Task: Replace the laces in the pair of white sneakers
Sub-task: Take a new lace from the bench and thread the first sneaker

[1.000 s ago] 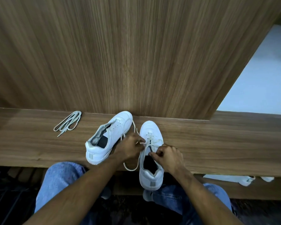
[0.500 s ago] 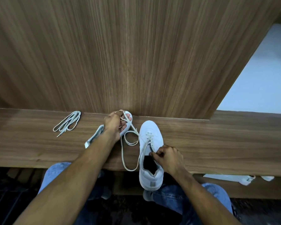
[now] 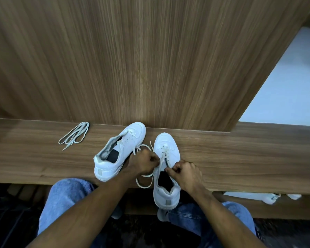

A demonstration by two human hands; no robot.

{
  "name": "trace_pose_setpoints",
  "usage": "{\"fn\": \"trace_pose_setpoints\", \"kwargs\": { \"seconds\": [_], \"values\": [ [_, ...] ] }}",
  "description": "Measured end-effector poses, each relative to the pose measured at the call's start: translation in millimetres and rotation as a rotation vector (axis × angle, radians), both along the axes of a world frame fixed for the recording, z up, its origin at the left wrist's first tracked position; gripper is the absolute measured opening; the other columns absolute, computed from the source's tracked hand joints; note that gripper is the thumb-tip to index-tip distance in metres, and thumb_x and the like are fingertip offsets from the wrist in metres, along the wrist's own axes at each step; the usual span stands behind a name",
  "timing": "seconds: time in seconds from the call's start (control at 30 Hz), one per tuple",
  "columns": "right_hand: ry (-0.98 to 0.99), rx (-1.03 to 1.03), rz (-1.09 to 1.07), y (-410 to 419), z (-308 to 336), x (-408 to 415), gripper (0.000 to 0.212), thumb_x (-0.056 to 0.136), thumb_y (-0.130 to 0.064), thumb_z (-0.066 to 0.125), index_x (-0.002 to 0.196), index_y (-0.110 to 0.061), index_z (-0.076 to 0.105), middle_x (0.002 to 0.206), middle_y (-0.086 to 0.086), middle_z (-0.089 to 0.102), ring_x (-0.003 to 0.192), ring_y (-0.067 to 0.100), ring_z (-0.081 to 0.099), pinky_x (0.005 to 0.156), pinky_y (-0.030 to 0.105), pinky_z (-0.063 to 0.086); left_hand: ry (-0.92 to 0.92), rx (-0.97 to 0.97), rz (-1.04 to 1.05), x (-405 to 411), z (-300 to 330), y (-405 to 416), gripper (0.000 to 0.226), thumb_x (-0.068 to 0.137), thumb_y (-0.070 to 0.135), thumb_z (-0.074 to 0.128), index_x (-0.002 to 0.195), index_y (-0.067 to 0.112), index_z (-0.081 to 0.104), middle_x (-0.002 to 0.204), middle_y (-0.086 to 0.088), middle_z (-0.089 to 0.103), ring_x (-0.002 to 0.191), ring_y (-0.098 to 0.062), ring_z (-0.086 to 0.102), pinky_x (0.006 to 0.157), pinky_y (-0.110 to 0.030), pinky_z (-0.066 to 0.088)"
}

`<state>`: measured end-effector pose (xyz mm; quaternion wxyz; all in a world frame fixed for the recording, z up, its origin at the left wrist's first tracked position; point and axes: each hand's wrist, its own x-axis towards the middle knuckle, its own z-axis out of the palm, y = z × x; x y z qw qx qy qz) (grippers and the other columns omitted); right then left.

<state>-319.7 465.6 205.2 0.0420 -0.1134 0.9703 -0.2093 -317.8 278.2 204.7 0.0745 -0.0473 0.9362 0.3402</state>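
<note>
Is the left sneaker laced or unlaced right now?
Unlaced: the left sneaker shows bare eyelets and an open tongue, with no lace through it.

A tall wood-grain panel (image 3: pixel 141 59) with vertical streaks filled most of the view, its right edge slanting down to the table (image 3: pixel 249 158). The table was a long plank of matching brown wood running across the whole width. To the right of the panel lay a pale grey-blue wall or floor area (image 3: pixel 290 83), evenly lit. Beneath the table's front edge the floor (image 3: pixel 11 221) was dark, with slatted wood dimly visible at the left.
</note>
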Motion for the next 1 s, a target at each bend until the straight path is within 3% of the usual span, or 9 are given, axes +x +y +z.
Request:
{"fn": "trace_pose_setpoints", "kwargs": {
  "seconds": [0.1,0.23,0.37,0.43,0.53,0.6,0.67,0.83,1.0],
  "values": [
    [0.006,-0.004,-0.007,-1,1,1,0.043,0.083,-0.057,0.060,0.071,-0.016,0.066,0.074,-0.003,0.066,0.073,0.020,0.063,0.060,0.027,0.042,0.045,0.003,0.065,3,0,4,0.016,0.083,0.027,0.062,0.073,0.019,0.071,0.083,0.002,0.070,0.089,-0.020,0.065,0.077,-0.033,0.046],
    [0.000,-0.008,-0.015,-2,0,2,0.043,0.082,-0.057,0.060,0.070,-0.016,0.065,0.073,-0.003,0.066,0.072,0.020,0.063,0.062,0.028,0.044,0.014,-0.077,0.154,3,9,10,0.021,0.082,0.032,0.057,0.063,0.023,0.055,0.077,0.007,0.062,0.089,-0.020,0.059,0.100,-0.044,0.031],
    [-0.035,-0.024,-0.018,1,0,1,0.040,0.080,-0.058,0.063,0.067,-0.020,0.061,0.071,-0.007,0.065,0.072,0.017,0.063,0.062,0.027,0.043,-0.083,0.217,0.222,-11,14,3,0.020,0.073,0.036,0.050,0.065,0.019,0.058,0.064,0.009,0.069,0.083,-0.016,0.062,0.106,-0.053,0.032],
    [-0.101,-0.126,-0.021,3,-1,-2,0.037,0.075,-0.060,0.067,0.064,-0.027,0.058,0.069,-0.010,0.064,0.069,0.012,0.062,0.060,0.029,0.045,-0.046,0.413,0.231,-16,16,-4,0.014,0.071,0.032,0.054,0.070,0.019,0.062,0.062,0.003,0.070,0.076,-0.019,0.066,0.102,-0.053,0.040],
    [-0.131,-0.499,-0.066,5,3,-13,0.034,0.069,-0.060,0.072,0.076,-0.027,0.067,0.074,-0.008,0.068,0.069,0.008,0.064,0.069,0.038,0.056,0.082,0.630,0.221,-21,40,-4,0.007,0.090,0.006,0.060,0.085,0.012,0.061,0.065,-0.005,0.063,0.061,-0.015,0.059,0.074,-0.029,0.049],
    [-0.111,-0.654,-0.074,0,18,-21,0.021,0.077,-0.039,0.076,0.091,-0.024,0.068,0.078,-0.006,0.067,0.067,0.008,0.062,0.069,0.039,0.056,0.154,0.671,0.139,-24,59,-4,0.007,0.092,0.000,0.057,0.093,0.007,0.060,0.064,-0.007,0.059,0.054,-0.006,0.057,0.059,-0.017,0.047],
    [-0.118,-0.723,-0.029,-9,40,-28,0.021,0.085,-0.019,0.072,0.104,-0.019,0.064,0.078,-0.003,0.061,0.056,0.006,0.055,0.053,0.028,0.052,0.200,0.695,0.042,-28,73,-1,0.010,0.091,-0.003,0.057,0.098,0.004,0.060,0.064,-0.008,0.059,0.050,-0.003,0.057,0.056,-0.016,0.048],
    [-0.184,-0.742,0.083,-28,75,-37,0.007,0.091,-0.005,0.060,0.086,-0.009,0.064,0.060,0.004,0.057,0.034,0.001,0.044,0.035,0.018,0.036,0.251,0.582,-0.120,-36,93,5,0.014,0.090,-0.004,0.059,0.104,-0.004,0.061,0.058,0.001,0.058,0.048,-0.001,0.055,0.054,-0.014,0.046],
    [-0.310,-1.062,-0.391,-7,63,-41,0.014,0.090,-0.003,0.054,0.078,-0.007,0.060,0.056,0.007,0.061,0.036,0.010,0.045,0.039,0.019,0.037,0.243,0.143,-0.150,-37,71,-31,0.009,0.089,0.014,0.067,0.088,0.007,0.074,0.063,0.010,0.062,0.053,0.007,0.052,0.060,-0.026,0.045]
  ]
}}
